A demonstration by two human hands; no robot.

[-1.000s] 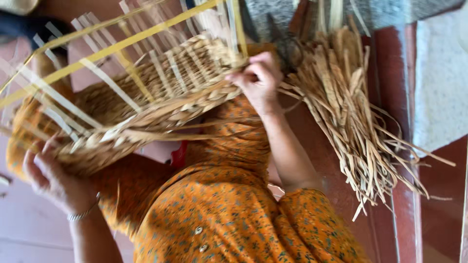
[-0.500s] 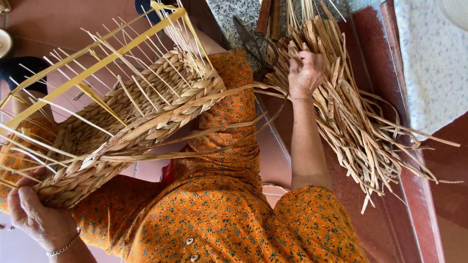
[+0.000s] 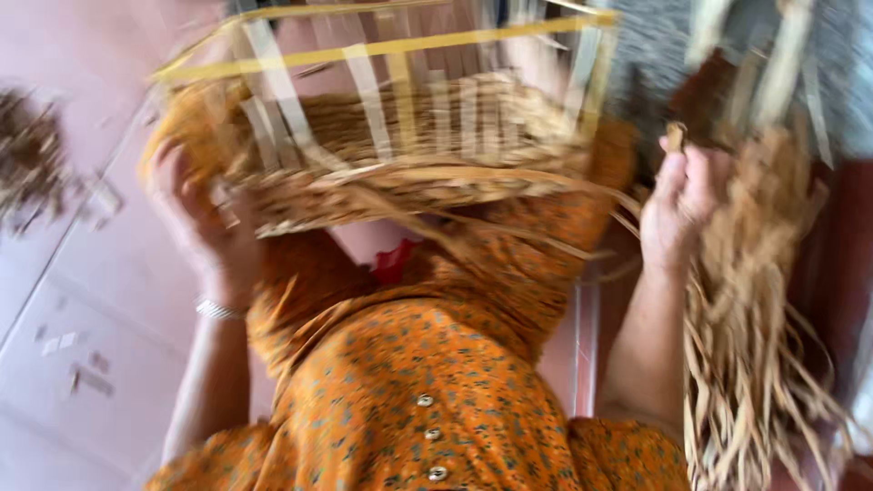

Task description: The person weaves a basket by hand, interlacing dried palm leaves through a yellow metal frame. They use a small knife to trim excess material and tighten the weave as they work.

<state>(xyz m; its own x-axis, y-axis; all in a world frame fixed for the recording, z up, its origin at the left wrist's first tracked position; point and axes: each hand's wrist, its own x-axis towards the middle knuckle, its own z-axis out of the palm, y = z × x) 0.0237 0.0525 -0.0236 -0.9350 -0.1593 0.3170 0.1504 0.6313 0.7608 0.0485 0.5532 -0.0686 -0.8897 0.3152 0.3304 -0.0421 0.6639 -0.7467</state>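
Basket: half-woven basket (image 3: 400, 173) across the upper middle of the frame, resting on the lap; woven band low, bare upright slats above, a yellow strip (image 3: 391, 45) crossing near the top edge.
Left hand: left hand (image 3: 205, 227) at middle left, fingers curled around the basket's left end, grasping the woven rim; bracelet (image 3: 216, 311) on the wrist just below.
Right hand: right hand (image 3: 682, 205) at upper right, clear of the basket's right end, closed around a pinch of dry strands, a short stub (image 3: 675, 136) sticking up above the fingers.
Strand bundle: bundle of dry reed strips (image 3: 755, 345) filling the right side, running from the top edge down past the bottom right corner, touching the right hand and forearm.
Loose ends: long strands (image 3: 536, 205) trailing from the basket's lower edge toward the right hand, bridging the gap between them.
Clothing: orange patterned dress (image 3: 427, 382) over the lower middle, buttons down the centre, directly under the basket.
Edges: basket top nearly at the upper frame edge; bundle cut off by the right and bottom edges.
Open room: pink tiled floor (image 3: 82, 300) at the left, scattered bits (image 3: 32, 155) at upper left; narrow gap between basket and bundle at the right.
Sharpness: heavy blur throughout; fine weave detail impossible to tell.
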